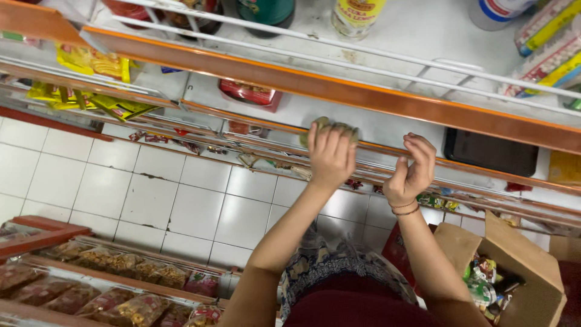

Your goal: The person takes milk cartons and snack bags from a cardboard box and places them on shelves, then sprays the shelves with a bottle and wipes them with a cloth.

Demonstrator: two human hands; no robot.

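Observation:
My left hand (331,158) reaches onto a middle shelf (387,130) with an orange-edged front and grips a small greenish-tan packet (331,126) at the shelf's front rail. Only the packet's top shows above my fingers. My right hand (411,171) is just to the right, at the same rail, with its fingers curled in and nothing visible inside them. Thin bracelets circle the right wrist. Both forearms rise from the bottom of the head view.
A cardboard box (526,260) of small packets stands at the lower right. Bagged snacks (103,284) fill a low shelf at the lower left. Bottles (354,15) stand on the top shelf, yellow packets (97,60) upper left, a red packet (248,92) and a black tray (490,151) nearby. White floor tiles (151,194) lie below.

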